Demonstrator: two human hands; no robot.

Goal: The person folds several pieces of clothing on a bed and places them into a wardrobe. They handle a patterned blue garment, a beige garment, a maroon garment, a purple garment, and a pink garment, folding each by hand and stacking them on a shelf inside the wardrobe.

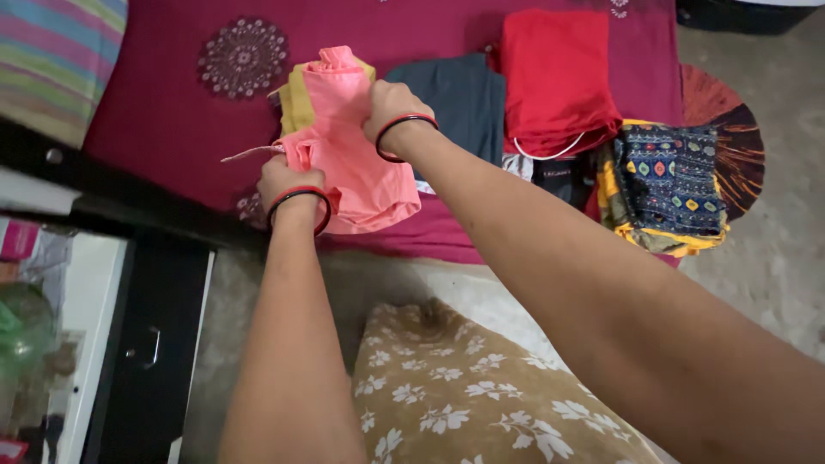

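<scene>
A pink garment (357, 159), partly folded, lies near the front edge of a bed covered by a maroon bedspread (163, 120) with pale round motifs. The left hand (288, 180) is clenched on the garment's lower left corner; the right hand (391, 107) grips its upper right side, bunching the cloth. Each wrist carries red and black bangles. A thin pale drawstring (249, 155) trails left from the garment. Beneath the pink garment's upper part, a mustard-yellow cloth (296, 103) shows at the left. Just to the right lies a dark teal folded garment (460, 99), then a red folded garment (554, 73), touching it. Farther right, at the bed's edge, sits a dark blue patterned cloth with yellow trim (666, 180). A striped cloth (51, 51) occupies the upper left corner. In the foreground, below the arms, is brown fabric with white flowers (464, 395). A dark cabinet (146, 344) stands at lower left.
</scene>
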